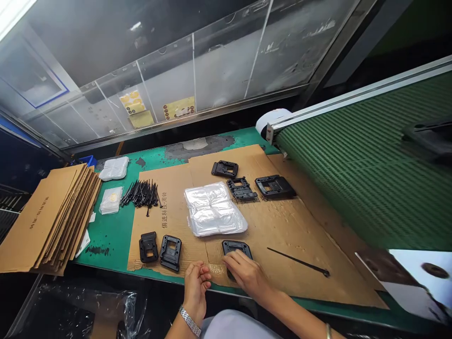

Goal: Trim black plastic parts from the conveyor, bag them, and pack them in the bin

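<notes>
We are looking forward and down from the person's head, peering from close above the near edge of a green workbench (106, 245), catching the left hand (196, 292) and right hand (245, 275) nearest us and a green conveyor belt (367, 165) along the right.

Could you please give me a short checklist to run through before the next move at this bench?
1. Right hand on the black plastic frame: ok, its fingers lie over the frame.
2. Left hand empty: cannot tell, its curled fingers hide the palm.
3. Loose long cable tie apart from the hands: ok, it lies to the right on the cardboard sheet.
4. Other black frames in one group: not ok, three lie beyond the clear plastic bags and two lie at the left.
5. Green conveyor belt stopped: cannot tell from one picture.
</notes>
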{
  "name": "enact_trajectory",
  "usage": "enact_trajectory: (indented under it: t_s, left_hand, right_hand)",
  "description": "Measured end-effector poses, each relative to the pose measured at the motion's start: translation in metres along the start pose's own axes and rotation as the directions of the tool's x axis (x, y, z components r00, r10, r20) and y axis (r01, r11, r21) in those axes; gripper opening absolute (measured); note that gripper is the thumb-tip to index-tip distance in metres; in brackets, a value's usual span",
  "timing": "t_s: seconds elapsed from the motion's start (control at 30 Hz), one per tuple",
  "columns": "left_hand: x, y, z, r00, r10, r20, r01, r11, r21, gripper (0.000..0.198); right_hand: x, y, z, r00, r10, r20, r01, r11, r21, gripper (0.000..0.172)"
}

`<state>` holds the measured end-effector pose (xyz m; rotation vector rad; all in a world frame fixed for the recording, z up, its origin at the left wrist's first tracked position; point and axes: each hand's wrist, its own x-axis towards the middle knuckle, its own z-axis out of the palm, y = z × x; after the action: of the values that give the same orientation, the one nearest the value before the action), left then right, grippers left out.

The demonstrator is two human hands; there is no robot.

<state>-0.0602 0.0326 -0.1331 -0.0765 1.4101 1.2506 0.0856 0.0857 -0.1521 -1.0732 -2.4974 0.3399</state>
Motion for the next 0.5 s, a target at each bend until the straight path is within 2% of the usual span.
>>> enact_trajectory:
  t_s: [0.1, 0.17, 0.23, 0.37, 0.5]
  left_hand:
    - [0.005, 0.007, 0.004, 0.999, 0.033, 0.038, -0.033, 0.999, 0.014, 0.021]
    - [0.009, 0.012, 0.007, 0.997, 0.038, 0.069, -0.039, 0.999, 0.02, 0.021]
    - [0.014, 0.017, 0.01, 0.995, 0.036, 0.094, -0.039, 0.999, 0.023, 0.02]
    - [0.026, 0.025, 0.014, 0.994, 0.038, 0.107, -0.041, 0.999, 0.03, 0.016]
    - [0.036, 0.03, 0.018, 0.993, 0.051, 0.111, -0.058, 0.996, 0.062, 0.016]
  right_hand:
    - [0.058, 0.01, -0.001, 0.99, 0.131, 0.062, -0.131, 0.991, -0.004, 0.027]
    - [0.09, 0.018, 0.005, 0.985, 0.151, 0.087, -0.15, 0.988, -0.019, 0.017]
    - [0.11, 0.025, 0.014, 0.979, 0.156, 0.128, -0.154, 0.988, -0.03, 0.008]
    - [0.12, 0.031, 0.024, 0.966, 0.158, 0.204, -0.154, 0.987, -0.04, 0.008]
    - [0.118, 0.026, 0.021, 0.953, 0.171, 0.249, -0.171, 0.985, -0.023, 0.012]
